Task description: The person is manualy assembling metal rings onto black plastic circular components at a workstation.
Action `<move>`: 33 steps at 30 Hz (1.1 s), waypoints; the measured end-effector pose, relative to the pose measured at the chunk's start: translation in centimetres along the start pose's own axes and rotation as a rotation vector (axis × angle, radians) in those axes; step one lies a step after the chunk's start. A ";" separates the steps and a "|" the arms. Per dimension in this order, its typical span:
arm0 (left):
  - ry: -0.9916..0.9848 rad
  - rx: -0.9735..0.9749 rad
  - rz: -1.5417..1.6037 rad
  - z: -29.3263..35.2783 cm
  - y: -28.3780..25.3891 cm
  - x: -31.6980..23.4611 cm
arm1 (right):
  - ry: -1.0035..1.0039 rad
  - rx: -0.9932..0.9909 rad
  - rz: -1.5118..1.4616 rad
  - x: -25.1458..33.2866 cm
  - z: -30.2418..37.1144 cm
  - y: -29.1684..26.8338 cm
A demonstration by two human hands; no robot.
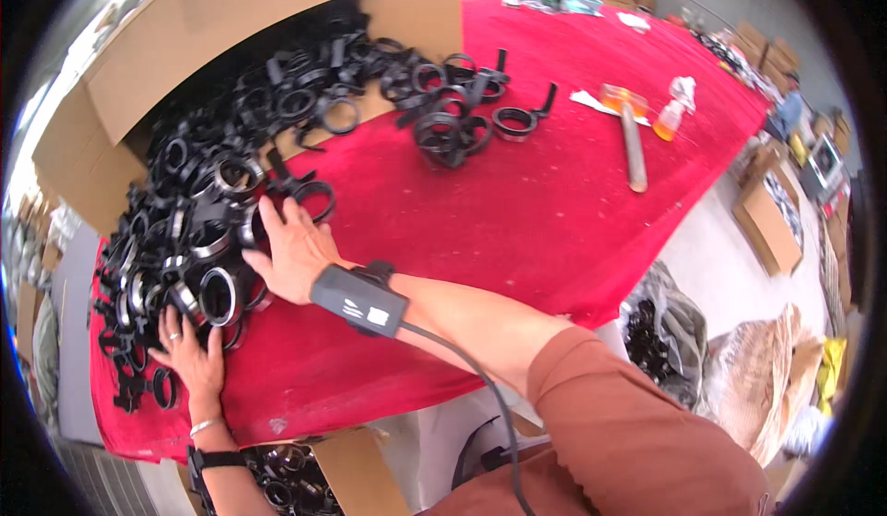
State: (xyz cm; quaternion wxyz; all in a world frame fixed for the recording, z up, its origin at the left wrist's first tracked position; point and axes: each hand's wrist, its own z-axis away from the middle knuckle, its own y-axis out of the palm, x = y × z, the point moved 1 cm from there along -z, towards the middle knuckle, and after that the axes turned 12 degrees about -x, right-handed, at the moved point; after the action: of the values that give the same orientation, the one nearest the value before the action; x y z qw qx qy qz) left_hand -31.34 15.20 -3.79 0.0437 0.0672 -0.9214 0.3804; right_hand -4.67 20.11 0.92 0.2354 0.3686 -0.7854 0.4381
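A big heap of black ring-shaped parts [220,296], some with shiny metal rims and short stems, lies on a red cloth. It spills out of an open cardboard box [222,12] lying on its side. My right hand [300,253] rests against the heap's right side, fingers spread, its fingertips by a metal-rimmed ring. At the near edge of the heap is my left hand [191,361], fingers apart and touching the lowest rings. Neither hand is closed round a part. Beyond the right hand, a smaller cluster of the same rings [443,133] sits apart on the cloth.
A hammer-like tool [634,151] with an orange head and a small bottle of orange liquid [667,121] are at the far right of the red-covered table [517,230]. Below its edge stand a box of rings [356,470] and a sack of black parts [679,331]. A person [788,109] is far right.
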 end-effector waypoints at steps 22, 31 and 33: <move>0.241 -0.508 0.288 0.2 -2.9 0.0 | 0.865 -0.946 0.075 -26.6 37.1 -44.8; 0.403 -0.057 0.745 2.6 -9.5 -25.6 | 1.245 -0.636 -0.285 -29.4 45.4 -39.3; 0.533 -0.017 0.708 3.2 -10.8 -29.2 | 1.251 -0.256 0.189 -33.4 48.2 -37.9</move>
State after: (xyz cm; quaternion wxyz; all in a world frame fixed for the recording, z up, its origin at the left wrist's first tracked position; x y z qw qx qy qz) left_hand -0.87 7.97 -2.37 0.1474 -0.3536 -0.8471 0.3683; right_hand 43.49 -21.98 -27.06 0.6514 -0.0581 -0.5747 0.4919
